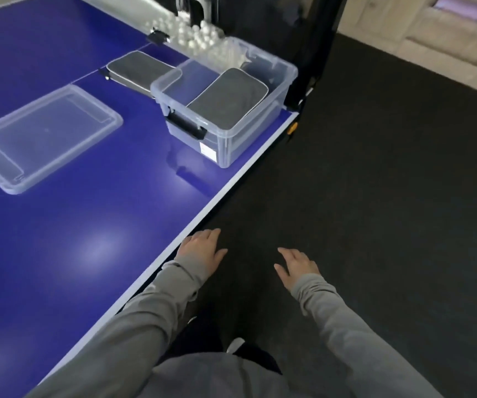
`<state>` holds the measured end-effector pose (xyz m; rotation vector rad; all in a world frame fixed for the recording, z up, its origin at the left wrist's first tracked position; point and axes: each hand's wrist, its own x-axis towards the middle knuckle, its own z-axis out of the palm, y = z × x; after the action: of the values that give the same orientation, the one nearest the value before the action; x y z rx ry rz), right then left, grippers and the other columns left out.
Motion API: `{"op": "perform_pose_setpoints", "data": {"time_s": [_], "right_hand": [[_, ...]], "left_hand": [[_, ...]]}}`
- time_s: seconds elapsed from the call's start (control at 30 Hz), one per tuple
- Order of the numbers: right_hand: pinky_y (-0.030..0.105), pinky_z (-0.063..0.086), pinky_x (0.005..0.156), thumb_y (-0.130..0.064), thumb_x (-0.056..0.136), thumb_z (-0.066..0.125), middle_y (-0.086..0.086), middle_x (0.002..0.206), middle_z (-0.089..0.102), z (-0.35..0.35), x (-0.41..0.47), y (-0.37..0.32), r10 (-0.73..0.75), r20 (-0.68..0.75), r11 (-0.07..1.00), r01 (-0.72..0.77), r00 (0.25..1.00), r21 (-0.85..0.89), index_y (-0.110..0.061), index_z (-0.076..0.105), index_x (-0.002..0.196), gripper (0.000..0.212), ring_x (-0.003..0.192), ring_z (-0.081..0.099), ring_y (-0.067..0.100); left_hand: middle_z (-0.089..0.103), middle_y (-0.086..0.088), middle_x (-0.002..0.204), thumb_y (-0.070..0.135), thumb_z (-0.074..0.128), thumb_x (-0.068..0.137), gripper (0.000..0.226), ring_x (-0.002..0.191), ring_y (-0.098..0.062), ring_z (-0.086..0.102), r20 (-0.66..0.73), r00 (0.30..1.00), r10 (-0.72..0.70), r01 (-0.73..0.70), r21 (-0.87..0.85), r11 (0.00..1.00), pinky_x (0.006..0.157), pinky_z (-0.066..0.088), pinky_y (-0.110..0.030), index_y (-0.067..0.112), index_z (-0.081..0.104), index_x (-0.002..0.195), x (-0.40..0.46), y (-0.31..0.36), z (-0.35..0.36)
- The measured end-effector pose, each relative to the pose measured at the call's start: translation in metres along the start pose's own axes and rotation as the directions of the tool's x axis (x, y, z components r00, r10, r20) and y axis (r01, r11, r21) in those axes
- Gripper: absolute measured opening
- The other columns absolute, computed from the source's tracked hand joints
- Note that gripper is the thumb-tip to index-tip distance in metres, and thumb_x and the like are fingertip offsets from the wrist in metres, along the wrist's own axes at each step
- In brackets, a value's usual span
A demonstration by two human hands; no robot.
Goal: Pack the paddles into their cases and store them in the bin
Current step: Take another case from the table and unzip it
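A clear plastic bin with black latches stands near the right edge of the blue table. One grey paddle case lies inside it. A second grey case lies on the table behind the bin, to its left. The bin's clear lid rests flat on the table at the left. My left hand hovers at the table's near edge, fingers apart, holding nothing. My right hand is out over the dark floor, also empty with spread fingers. No bare paddle is visible.
The blue table has a white edge line running diagonally. Several white balls fill a tray along the net line behind the bin. Dark carpet lies to the right, and a black post stands by the table's corner.
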<state>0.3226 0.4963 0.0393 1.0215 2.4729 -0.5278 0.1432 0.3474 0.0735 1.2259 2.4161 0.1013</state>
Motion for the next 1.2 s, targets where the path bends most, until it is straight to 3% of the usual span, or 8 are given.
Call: {"op": "perform_pose_setpoints", "data": {"time_s": [0.23,0.43,0.73,0.87,1.03,1.2], "right_hand": [[0.038,0.031,0.106,-0.037,0.096,0.037,0.0,0.145,0.035,-0.07,0.08,0.026,-0.027,-0.093,0.999,0.03,0.995,0.028,-0.022,0.026,0.143,0.05,0.133,0.033,0.02],[0.037,0.033,0.105,-0.036,0.096,0.039,0.0,0.145,0.036,-0.159,0.18,0.021,-0.125,-0.215,0.992,0.125,0.969,-0.014,-0.021,0.027,0.143,0.051,0.133,0.034,0.019],[0.035,0.03,0.104,-0.03,0.093,0.048,0.008,0.141,0.044,-0.296,0.312,-0.037,-0.372,-0.386,0.921,0.386,0.844,-0.042,-0.014,0.037,0.139,0.05,0.131,0.038,0.024],[0.036,0.032,0.104,-0.031,0.093,0.048,0.008,0.139,0.045,-0.324,0.364,-0.081,-0.543,-0.355,0.835,0.534,0.761,-0.132,-0.014,0.037,0.139,0.05,0.129,0.041,0.025],[0.036,0.03,0.106,-0.032,0.094,0.046,0.007,0.142,0.042,-0.344,0.434,-0.131,-0.7,-0.209,0.714,0.667,0.683,-0.214,-0.015,0.032,0.141,0.052,0.131,0.038,0.024],[0.035,0.03,0.103,-0.034,0.094,0.045,0.006,0.142,0.044,-0.361,0.492,-0.172,-0.802,-0.083,0.59,0.761,0.592,-0.27,-0.016,0.032,0.141,0.053,0.129,0.041,0.025]], "left_hand": [[0.045,-0.006,0.141,0.044,0.042,0.094,0.056,0.129,-0.025,0.04,-0.221,0.975,0.023,-0.035,-0.05,0.998,0.107,0.03,-0.038,0.016,0.033,0.141,0.109,0.033,-0.065],[0.049,-0.008,0.135,0.042,0.048,0.092,0.053,0.128,-0.026,0.041,-0.422,0.906,0.026,-0.066,-0.081,0.995,0.103,0.029,-0.037,0.013,0.042,0.136,0.219,0.04,-0.128],[0.044,-0.009,0.138,0.045,0.053,0.089,0.061,0.133,-0.026,0.034,-0.502,0.792,-0.347,0.28,-0.207,0.938,0.107,0.023,-0.039,0.009,0.04,0.137,0.306,-0.033,-0.193],[0.034,-0.012,0.148,0.044,0.055,0.088,0.069,0.141,-0.027,0.022,-0.496,0.692,-0.524,0.447,-0.276,0.851,0.111,0.017,-0.042,0.007,0.032,0.141,0.32,-0.075,-0.197],[0.015,-0.009,0.157,0.051,0.051,0.087,0.079,0.145,-0.025,0.012,-0.397,0.5,-0.77,0.624,-0.452,0.638,0.112,0.02,-0.043,0.01,0.019,0.147,0.329,-0.101,-0.186],[0.014,-0.004,0.156,0.049,0.059,0.084,0.088,0.141,-0.027,0.02,-0.258,0.374,-0.891,0.615,-0.65,0.446,0.106,0.031,-0.048,0.017,0.009,0.15,0.341,-0.092,-0.168]]}}
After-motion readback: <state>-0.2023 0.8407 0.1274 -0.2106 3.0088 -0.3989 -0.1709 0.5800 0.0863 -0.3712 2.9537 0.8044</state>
